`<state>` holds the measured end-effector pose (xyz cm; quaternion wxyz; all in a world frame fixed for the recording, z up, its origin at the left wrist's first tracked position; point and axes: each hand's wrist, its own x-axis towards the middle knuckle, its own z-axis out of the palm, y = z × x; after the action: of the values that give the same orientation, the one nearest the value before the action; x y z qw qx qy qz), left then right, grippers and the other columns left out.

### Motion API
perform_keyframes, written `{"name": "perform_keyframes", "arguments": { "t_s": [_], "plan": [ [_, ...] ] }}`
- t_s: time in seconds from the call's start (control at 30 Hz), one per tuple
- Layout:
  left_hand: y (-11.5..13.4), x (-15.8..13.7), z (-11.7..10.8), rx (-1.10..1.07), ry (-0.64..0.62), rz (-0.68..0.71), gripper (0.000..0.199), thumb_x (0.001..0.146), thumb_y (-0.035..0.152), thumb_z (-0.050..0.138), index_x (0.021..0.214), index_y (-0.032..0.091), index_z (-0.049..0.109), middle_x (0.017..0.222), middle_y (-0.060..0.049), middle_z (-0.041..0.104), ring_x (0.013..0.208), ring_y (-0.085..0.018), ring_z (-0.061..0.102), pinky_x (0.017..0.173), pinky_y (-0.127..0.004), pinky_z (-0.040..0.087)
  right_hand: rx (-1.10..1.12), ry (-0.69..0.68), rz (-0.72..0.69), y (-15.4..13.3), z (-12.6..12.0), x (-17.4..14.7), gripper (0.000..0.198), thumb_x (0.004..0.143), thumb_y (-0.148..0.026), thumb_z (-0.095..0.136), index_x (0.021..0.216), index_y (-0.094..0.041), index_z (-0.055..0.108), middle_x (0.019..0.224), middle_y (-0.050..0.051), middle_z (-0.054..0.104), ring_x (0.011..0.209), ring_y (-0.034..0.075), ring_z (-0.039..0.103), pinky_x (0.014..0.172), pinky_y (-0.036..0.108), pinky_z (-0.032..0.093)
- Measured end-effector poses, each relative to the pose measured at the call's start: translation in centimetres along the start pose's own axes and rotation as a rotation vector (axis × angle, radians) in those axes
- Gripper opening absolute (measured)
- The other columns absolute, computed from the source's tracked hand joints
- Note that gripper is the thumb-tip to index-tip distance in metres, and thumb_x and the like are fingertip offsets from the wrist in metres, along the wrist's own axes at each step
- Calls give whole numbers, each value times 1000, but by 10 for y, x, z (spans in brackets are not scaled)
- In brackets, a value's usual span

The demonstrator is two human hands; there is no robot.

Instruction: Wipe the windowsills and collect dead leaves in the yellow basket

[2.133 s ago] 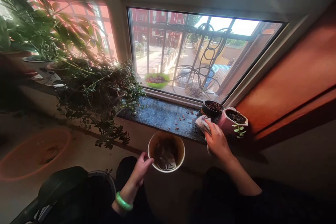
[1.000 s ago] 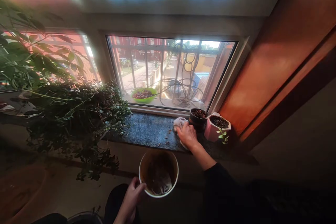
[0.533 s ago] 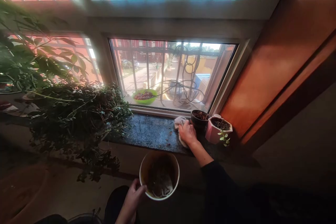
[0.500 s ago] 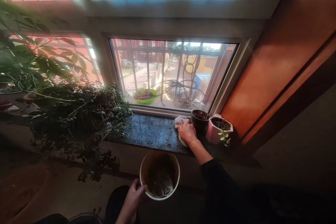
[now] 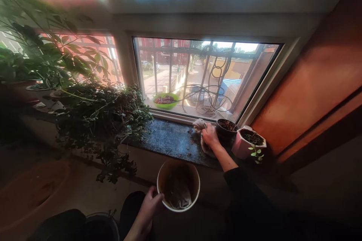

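My right hand [image 5: 210, 136] is closed on a pale cloth [image 5: 200, 124], pressed to the dark stone windowsill [image 5: 166, 135] just left of a black flowerpot [image 5: 226, 128]. Bits of dry debris [image 5: 189, 150] are scattered on the sill left of the cloth. Below the sill's front edge, my left hand [image 5: 152, 201] grips the rim of a round bucket [image 5: 197, 180] with its mouth tilted toward me. Crumpled, whitish material [image 5: 183, 199] lies inside it; the dark interior hides the rest.
A pinkish-white pot [image 5: 241, 145] with a small trailing plant stands at the sill's right end. Bushy plants [image 5: 104, 116] crowd the left side and hang over the edge. Behind the window glass sits a green bowl [image 5: 166, 104]. A large terracotta-coloured pot [image 5: 34, 192] is at lower left.
The view has shifted, so most things appear further right. My right hand stays on the cloth beside the black pot, and my left hand still holds the bucket below the sill.
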<state>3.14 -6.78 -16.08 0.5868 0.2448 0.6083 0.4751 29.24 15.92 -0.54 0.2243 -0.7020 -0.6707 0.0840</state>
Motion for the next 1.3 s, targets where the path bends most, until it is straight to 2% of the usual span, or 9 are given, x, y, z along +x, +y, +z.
{"name": "perform_keyframes", "arguments": {
  "t_s": [0.1, 0.23, 0.47, 0.57, 0.7, 0.83, 0.97, 1.13, 1.3],
  "plan": [
    [1, -4, 1, -23, -5, 47, 34, 59, 39, 74, 84, 17, 66, 88, -7, 70, 86, -24, 65, 74, -32, 50, 6, -26, 23, -5, 9, 4, 36, 89, -16, 38, 118, -6, 56, 107, 22, 70, 103, 30, 63, 87, 35, 44],
    [9, -9, 2, 0, -4, 77, 31, 56, 37, 78, 77, 17, 66, 81, -7, 69, 86, -26, 65, 76, -32, 51, 75, -56, -48, -7, 15, 1, 33, 88, -17, 39, 114, -15, 58, 107, 15, 71, 99, 27, 64, 86, 32, 45],
    [24, -16, 5, 0, 5, -8, 32, 53, 32, 82, 76, 18, 65, 82, -6, 70, 83, -26, 67, 74, -32, 51, 224, 286, -14, -1, 26, 9, 48, 85, -18, 40, 131, -8, 50, 123, 22, 66, 111, 31, 60, 100, 44, 43],
    [24, -17, 4, -13, -10, 10, 34, 54, 33, 83, 79, 17, 67, 84, -8, 71, 85, -26, 68, 74, -32, 52, 149, 213, -63, -5, 30, 16, 48, 79, -13, 46, 125, -8, 56, 127, 21, 65, 117, 30, 56, 107, 43, 39],
    [19, -15, 1, -11, -16, 32, 35, 55, 36, 82, 80, 17, 67, 87, -9, 72, 86, -26, 67, 75, -32, 51, 225, 15, -160, -9, 26, 24, 48, 78, -11, 41, 121, -15, 62, 119, 11, 70, 110, 25, 60, 99, 33, 45],
    [15, -9, 0, 14, -31, 44, 34, 56, 38, 79, 79, 17, 66, 89, -9, 71, 89, -27, 66, 77, -33, 50, 234, 44, -106, -9, 23, 29, 49, 81, -12, 40, 126, -15, 61, 117, 11, 70, 110, 25, 60, 99, 34, 45],
    [13, -5, -1, 24, -3, 45, 35, 53, 40, 77, 77, 18, 65, 87, -9, 70, 94, -29, 65, 79, -34, 50, 206, -27, -225, -9, 24, 29, 45, 82, -15, 45, 123, -17, 63, 122, 11, 69, 119, 24, 57, 105, 33, 42],
    [6, -2, -2, 0, 1, 35, 37, 53, 39, 77, 80, 17, 66, 89, -10, 70, 95, -29, 65, 77, -33, 50, 331, -148, -263, -11, 24, 39, 41, 85, -17, 40, 118, -17, 64, 115, 8, 71, 107, 22, 61, 98, 32, 45],
    [6, -3, 0, 15, 18, -34, 38, 54, 39, 82, 80, 18, 63, 84, -6, 69, 85, -26, 67, 72, -32, 51, 421, -211, -333, -19, 29, 46, 36, 74, -17, 47, 105, -20, 65, 107, 7, 72, 104, 24, 60, 98, 36, 43]
  ]
}}
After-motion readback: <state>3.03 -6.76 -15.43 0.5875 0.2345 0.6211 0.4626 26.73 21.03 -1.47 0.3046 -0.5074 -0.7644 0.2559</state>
